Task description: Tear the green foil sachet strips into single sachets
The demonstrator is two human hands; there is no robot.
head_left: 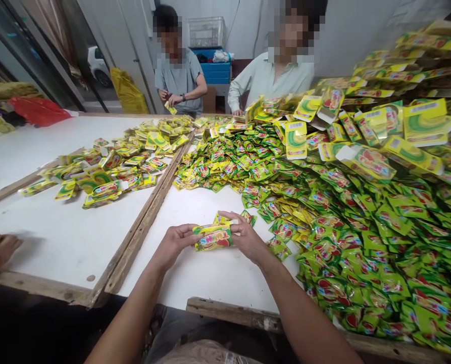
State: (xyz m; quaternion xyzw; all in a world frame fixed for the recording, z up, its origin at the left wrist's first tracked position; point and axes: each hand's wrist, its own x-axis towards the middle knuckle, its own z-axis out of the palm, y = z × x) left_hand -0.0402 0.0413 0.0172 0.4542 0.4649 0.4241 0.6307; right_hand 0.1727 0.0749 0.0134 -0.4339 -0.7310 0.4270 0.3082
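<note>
Between my two hands is a small yellow-and-green candy box (212, 238), held level above the white table (160, 275). My left hand (178, 242) pinches its left end with thumb and fingers. At the right end, my right hand (248, 240) grips it, one finger reaching over the top, where a yellow piece sticks up behind the box. Just right of my hands lie loose green candy sachets (280, 230), part of a large heap (342, 242). Whether anything is inside the box I cannot see.
Wooden strips (149, 212) divide the table. Yellow boxes (107, 174) are heaped on the left section, and flat cartons (380, 126) lie on the sachets at right. Two people sit opposite, one holding a box (170, 107). Another person's hand (0, 253) rests at far left.
</note>
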